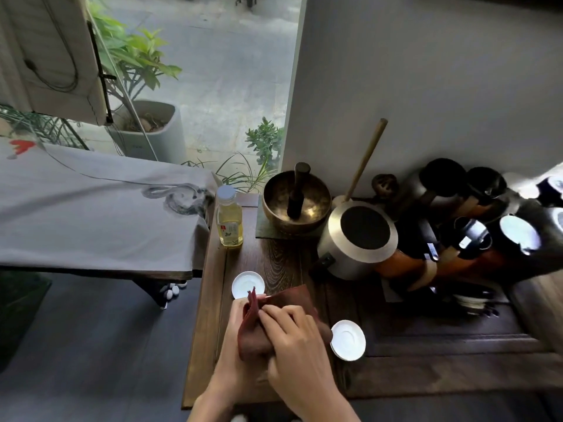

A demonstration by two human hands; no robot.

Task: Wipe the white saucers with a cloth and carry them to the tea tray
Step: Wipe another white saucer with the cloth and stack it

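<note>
Nearest the camera, two bare hands bunched together over a dark red cloth [259,330] above the wooden table [207,315]. Left hand [234,345] cupped beneath the cloth, fingers wrapped up around its left side, clutching the fabric. Right hand [292,339] pressed on top, fingers curled down onto the folds, gripping the cloth too. Impossible to tell whether a saucer sits hidden inside the bundle.

Just right of the hands, a small stack of white saucers [348,339] lying on the table's darker raised section, close to the cloth but seemingly not touching the right hand. Just beyond the hands, to the left, a single white saucer [247,284] flat on the wood, its near edge partly covered by the cloth's pointed tip.

Further back along the left edge, a bottle [229,217] of pale yellow liquid with a silvery cap, standing upright. Beside it to the right, a bronze bowl [297,202] on a green mat, holding a dark stick leaning inside. Right of that, a metal canister [356,239] with a black round top, tilted toward the camera. Behind, against the wall, a cluster of dark jars [463,208], blurred.

Off to the left, well apart, a grey painted fabric [91,214] draped over another table, and potted plants [143,117] beyond the glass.
</note>
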